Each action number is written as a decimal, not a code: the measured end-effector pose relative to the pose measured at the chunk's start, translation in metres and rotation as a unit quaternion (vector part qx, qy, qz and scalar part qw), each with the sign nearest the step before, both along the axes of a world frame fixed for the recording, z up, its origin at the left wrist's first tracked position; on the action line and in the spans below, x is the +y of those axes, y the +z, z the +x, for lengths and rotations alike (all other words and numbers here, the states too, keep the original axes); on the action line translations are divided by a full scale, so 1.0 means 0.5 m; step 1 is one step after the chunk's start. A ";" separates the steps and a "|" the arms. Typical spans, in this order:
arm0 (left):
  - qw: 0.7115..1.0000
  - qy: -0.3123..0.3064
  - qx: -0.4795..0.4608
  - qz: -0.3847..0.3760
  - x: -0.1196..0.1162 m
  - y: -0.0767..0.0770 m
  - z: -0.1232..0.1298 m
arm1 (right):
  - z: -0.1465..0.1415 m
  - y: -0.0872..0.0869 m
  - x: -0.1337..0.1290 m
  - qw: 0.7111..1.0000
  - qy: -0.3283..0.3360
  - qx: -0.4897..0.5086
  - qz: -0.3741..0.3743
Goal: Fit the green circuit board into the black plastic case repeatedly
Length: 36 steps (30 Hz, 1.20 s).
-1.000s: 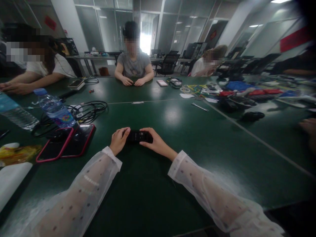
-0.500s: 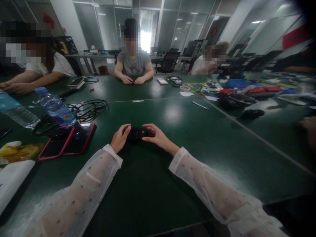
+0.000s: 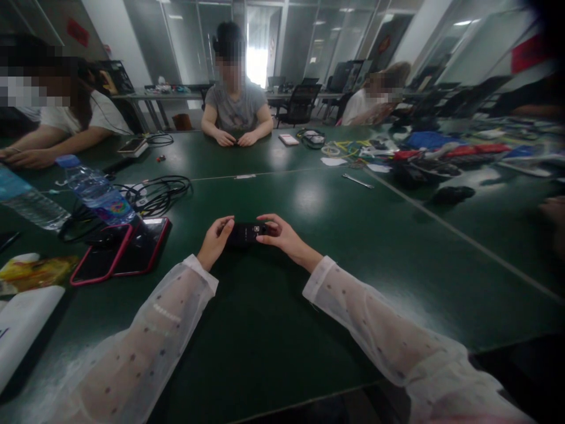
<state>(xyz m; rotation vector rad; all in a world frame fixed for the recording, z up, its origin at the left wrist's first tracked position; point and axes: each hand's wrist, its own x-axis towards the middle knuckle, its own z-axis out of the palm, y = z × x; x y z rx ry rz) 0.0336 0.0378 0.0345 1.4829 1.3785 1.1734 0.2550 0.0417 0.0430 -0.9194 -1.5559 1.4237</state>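
Observation:
A small black box-like device point(image 3: 245, 233) with small pale markings lies between my two hands, low over the green table point(image 3: 265, 330). My left hand point(image 3: 215, 240) grips its left end, thumb on the near side. At the right end, my right hand point(image 3: 282, 238) holds it between thumb and fingers. Both arms wear sheer white sleeves with dark spots. The device's underside is hidden, so I cannot tell whether it touches the table.
Left stand two tilted-looking bottles point(image 3: 95, 191), black cables point(image 3: 165, 194), red-edged phones point(image 3: 141, 247) and a yellow packet point(image 3: 42, 271). A wrench point(image 3: 357, 181) and a pile of cables and cloth point(image 3: 445, 150) lie right. Several people sit around.
The device has turned slightly in my fingers, and its pale markings have shifted. My right hand has moved slightly. The camera view has shifted a little.

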 end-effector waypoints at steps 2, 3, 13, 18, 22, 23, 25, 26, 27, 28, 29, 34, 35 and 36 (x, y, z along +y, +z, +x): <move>1.000 0.003 -0.003 -0.007 -0.002 0.004 0.000 | 0.001 0.000 -0.001 1.000 0.001 -0.004 0.001; 1.000 0.004 -0.003 -0.009 -0.002 0.005 0.001 | 0.001 0.000 -0.001 1.000 0.003 -0.006 0.003; 0.998 -0.028 -0.022 -0.043 0.000 -0.004 -0.009 | 0.007 0.001 -0.001 1.000 -0.007 0.002 -0.011; 0.989 -0.067 -0.112 -0.068 0.005 -0.009 -0.014 | 0.008 -0.004 0.004 0.999 -0.025 0.031 -0.028; 0.976 -0.086 -0.183 -0.075 0.006 -0.005 -0.011 | 0.005 -0.008 0.007 0.998 -0.019 0.045 -0.032; 0.974 -0.088 -0.193 -0.076 0.006 -0.004 -0.010 | 0.004 -0.007 0.006 0.998 -0.018 0.041 -0.033; 0.972 -0.088 -0.202 -0.079 0.004 0.000 -0.009 | 0.003 -0.002 0.003 0.999 -0.019 0.030 -0.036; 0.972 -0.085 -0.204 -0.081 0.003 0.001 -0.008 | 0.003 0.001 0.001 0.999 -0.019 0.024 -0.036; 0.972 -0.082 -0.204 -0.085 0.003 0.002 -0.008 | 0.002 0.002 0.000 0.999 -0.017 0.020 -0.035; 0.972 -0.078 -0.204 -0.089 0.002 0.003 -0.008 | 0.002 0.003 -0.001 0.999 -0.013 0.017 -0.033; 0.972 -0.074 -0.204 -0.093 0.002 0.004 -0.008 | 0.001 0.002 -0.001 0.999 -0.007 0.015 -0.029; 0.972 -0.064 -0.196 -0.110 0.005 0.002 -0.009 | -0.004 -0.020 0.002 0.997 0.002 -0.040 0.064; 0.973 -0.064 -0.190 -0.117 0.006 0.003 -0.009 | -0.005 -0.025 0.001 0.993 -0.013 -0.065 0.103; 0.973 -0.068 -0.184 -0.125 0.007 0.005 -0.010 | -0.007 -0.028 0.000 0.985 -0.030 -0.091 0.142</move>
